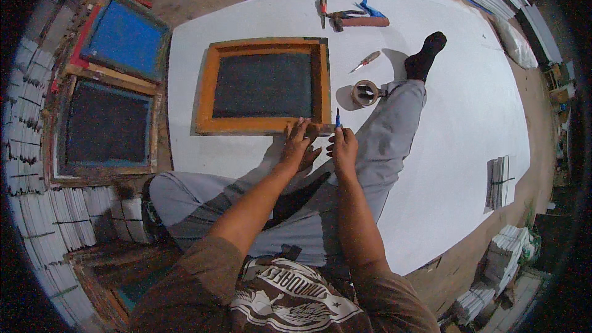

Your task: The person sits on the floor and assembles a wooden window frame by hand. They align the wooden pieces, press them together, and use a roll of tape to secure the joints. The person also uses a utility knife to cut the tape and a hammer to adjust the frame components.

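A wooden screen frame (265, 127) with dark mesh (264, 85) lies on the white sheet (468, 142) in front of my crossed legs. My left hand (299, 147) rests at its near edge, close to the right corner. Its fingertips touch the wood and the thumb stands apart. Beside that corner, my right hand (344, 148) is closed round a slim blue tool (338, 118), its dark narrow tip pointing up and away from me. Its exact kind is too small to tell. A short brown piece (327, 129) shows between the two hands, partly hidden.
Right of the frame stand a round cup-like container (364, 94) and a screwdriver (366, 61). Farther off lie a red-handled screwdriver (322, 13), dark pliers-like tools (338, 20) and a brown roll (365, 22). More frames (111, 124) lean at left, beside paper stacks (37, 209).
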Demonstrator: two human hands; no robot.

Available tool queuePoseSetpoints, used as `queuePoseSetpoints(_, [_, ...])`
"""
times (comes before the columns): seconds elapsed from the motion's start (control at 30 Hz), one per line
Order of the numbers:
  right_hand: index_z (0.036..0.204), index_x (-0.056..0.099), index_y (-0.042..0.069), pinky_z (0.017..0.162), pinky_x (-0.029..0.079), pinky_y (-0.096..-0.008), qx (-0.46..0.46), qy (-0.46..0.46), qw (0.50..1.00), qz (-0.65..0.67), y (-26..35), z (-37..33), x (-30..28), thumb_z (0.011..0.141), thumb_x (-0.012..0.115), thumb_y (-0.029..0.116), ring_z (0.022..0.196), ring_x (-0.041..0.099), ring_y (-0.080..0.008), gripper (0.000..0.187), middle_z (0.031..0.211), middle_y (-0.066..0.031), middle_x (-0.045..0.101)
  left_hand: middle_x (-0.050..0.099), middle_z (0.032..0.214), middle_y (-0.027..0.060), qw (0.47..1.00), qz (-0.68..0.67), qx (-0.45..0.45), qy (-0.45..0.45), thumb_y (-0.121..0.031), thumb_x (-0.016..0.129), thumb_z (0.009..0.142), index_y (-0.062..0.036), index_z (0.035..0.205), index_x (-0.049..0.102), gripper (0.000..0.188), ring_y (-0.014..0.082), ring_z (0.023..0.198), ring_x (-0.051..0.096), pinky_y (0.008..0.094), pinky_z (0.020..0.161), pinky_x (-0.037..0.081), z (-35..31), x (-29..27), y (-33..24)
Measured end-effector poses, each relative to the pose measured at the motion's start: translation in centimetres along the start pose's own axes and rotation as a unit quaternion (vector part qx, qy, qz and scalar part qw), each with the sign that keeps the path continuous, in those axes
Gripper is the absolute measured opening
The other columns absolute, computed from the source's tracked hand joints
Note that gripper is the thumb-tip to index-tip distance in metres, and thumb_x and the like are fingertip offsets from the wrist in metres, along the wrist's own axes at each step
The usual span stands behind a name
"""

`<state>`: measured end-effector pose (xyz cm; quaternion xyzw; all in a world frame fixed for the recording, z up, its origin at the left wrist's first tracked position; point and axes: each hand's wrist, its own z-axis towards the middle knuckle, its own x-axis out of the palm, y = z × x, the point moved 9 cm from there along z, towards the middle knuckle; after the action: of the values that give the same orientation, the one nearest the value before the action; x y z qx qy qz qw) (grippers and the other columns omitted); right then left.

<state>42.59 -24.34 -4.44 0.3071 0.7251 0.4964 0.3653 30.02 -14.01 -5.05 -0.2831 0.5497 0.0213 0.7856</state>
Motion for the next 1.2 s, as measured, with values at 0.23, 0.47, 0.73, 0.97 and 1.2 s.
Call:
queuePoseSetpoints(0.23, [0.103, 0.058, 0.0, 0.047, 0.05, -0.0296, -0.004, 0.005, 1.0, 0.029, -0.8, 0.1, 0.0, 0.103, 0.052, 0.03, 0.055, 0.06, -0.0153, 0.03, 0.078, -0.0084, 0.063, 0.028, 0.158, 0.0205, 1.0, -0.004, 0.018, -0.005, -0.04, 0.077, 0.079, -0.0017, 0.145, 0.045, 0.083, 0.0427, 0.148, 0.019, 0.0603, 0.118, 0.015, 0.0, 1.4, -0.3])
queuePoseSetpoints(0.47, [0.102, 0.058, 0.0, 0.048, 0.051, -0.0299, 0.006, 0.012, 1.0, 0.023, -0.9, 0.4, 0.5, 0.103, 0.052, 0.03, 0.056, 0.061, -0.0156, 0.03, 0.079, -0.0087, 0.063, 0.024, 0.161, 0.0177, 0.998, -0.008, -0.042, -0.036, -0.042, 0.073, 0.083, -0.0044, 0.148, 0.042, 0.082, 0.0387, 0.15, 0.018, 0.0572, 0.12, 0.014, -0.4, 1.4, 0.7])
queuePoseSetpoints(0.73, [0.107, 0.058, -0.002, 0.053, 0.053, -0.0303, 0.004, 0.01, 1.0, 0.019, -1.2, 0.5, 0.7, 0.103, 0.052, 0.03, 0.062, 0.062, -0.0158, 0.033, 0.08, -0.0089, 0.063, 0.017, 0.165, 0.0116, 0.997, 0.062, 0.05, 0.005, -0.006, 0.056, 0.091, -0.0093, 0.157, 0.024, 0.074, 0.032, 0.152, 0.016, 0.0471, 0.124, 0.016, -2.2, 0.2, -0.4])
queuePoseSetpoints(0.97, [0.109, 0.059, -0.004, 0.063, 0.053, -0.0329, -0.05, -0.017, 0.998, -0.032, -6.9, 4.6, 1.4, 0.104, 0.051, 0.029, 0.068, 0.064, -0.0181, 0.035, 0.088, -0.0119, 0.067, 0.018, 0.165, 0.0122, 0.984, 0.139, 0.032, 0.107, -0.002, 0.066, 0.076, -0.0055, 0.158, 0.019, 0.094, 0.0309, 0.152, 0.015, 0.047, 0.124, 0.012, -1.6, -0.6, -0.6])
queuePoseSetpoints(1.2, [0.111, 0.058, -0.004, 0.064, 0.055, -0.0334, 0.009, 0.027, 1.0, -0.003, -2.6, 1.9, 2.1, 0.105, 0.047, 0.028, 0.072, 0.066, -0.0198, 0.034, 0.093, -0.0134, 0.068, 0.022, 0.163, 0.0156, 0.986, 0.126, -0.076, 0.073, -0.05, 0.054, 0.095, -0.0024, 0.154, 0.026, 0.081, 0.0327, 0.151, 0.018, 0.048, 0.123, 0.014, -4.6, -3.9, 5.8])
